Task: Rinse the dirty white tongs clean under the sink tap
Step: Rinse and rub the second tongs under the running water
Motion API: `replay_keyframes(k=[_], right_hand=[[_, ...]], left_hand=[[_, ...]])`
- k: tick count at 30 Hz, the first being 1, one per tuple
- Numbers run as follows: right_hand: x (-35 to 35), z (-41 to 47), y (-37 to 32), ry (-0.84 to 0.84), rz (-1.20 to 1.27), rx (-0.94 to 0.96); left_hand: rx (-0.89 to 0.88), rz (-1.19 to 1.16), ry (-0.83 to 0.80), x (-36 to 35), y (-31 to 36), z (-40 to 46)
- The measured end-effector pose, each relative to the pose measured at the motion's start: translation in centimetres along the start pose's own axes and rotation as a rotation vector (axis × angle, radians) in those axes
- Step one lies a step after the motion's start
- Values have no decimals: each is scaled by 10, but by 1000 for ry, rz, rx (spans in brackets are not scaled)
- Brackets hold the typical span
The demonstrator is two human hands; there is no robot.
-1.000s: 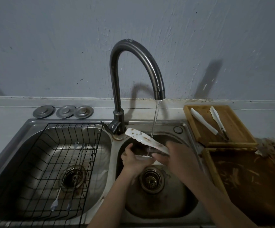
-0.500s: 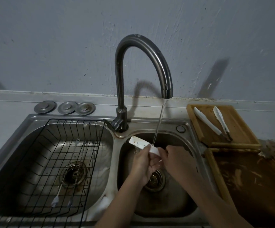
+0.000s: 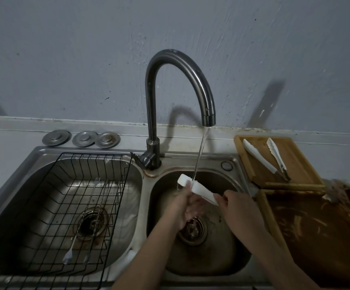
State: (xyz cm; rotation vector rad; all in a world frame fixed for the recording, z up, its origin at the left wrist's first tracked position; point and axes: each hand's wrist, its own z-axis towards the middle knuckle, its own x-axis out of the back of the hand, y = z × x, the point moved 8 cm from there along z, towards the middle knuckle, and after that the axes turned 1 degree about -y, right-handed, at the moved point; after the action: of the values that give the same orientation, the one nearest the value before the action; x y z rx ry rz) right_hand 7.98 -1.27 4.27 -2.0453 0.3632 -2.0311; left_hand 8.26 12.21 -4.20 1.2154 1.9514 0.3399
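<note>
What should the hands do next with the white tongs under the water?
Probably slide the white plastic tongs along under the thin stream of tap water. The water strikes only near the far tip, where the left hand rubs, while the right hand grips the near end, so the rest looks unrinsed.

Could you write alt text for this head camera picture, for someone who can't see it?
Two hands, left hand and right hand, hold white tongs under water running from a curved tap into the right sink basin. A wire rack fills the left basin.
</note>
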Motion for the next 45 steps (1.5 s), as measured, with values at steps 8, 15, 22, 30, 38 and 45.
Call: replay_keyframes(k=[8,15,22,30,38,45], right_hand=[[-8,-4,-2,-90,22,52],[2,-8,-3,-45,6,51],[13,-7,-14,20,-82,96],[16,-10,-26,22,-62,233],[25,-5,9,103,188,-3],[-2,-4,31,-253,642,-303]], left_hand=[[-254,286,182,17,23,-4],[-544,861,316,11,47,-11],[-558,664,390,24,47,-16],[-180,306,243,18,33,0],[-456,187,233,6,62,-20],[-677,372,133,-10,75,-34]])
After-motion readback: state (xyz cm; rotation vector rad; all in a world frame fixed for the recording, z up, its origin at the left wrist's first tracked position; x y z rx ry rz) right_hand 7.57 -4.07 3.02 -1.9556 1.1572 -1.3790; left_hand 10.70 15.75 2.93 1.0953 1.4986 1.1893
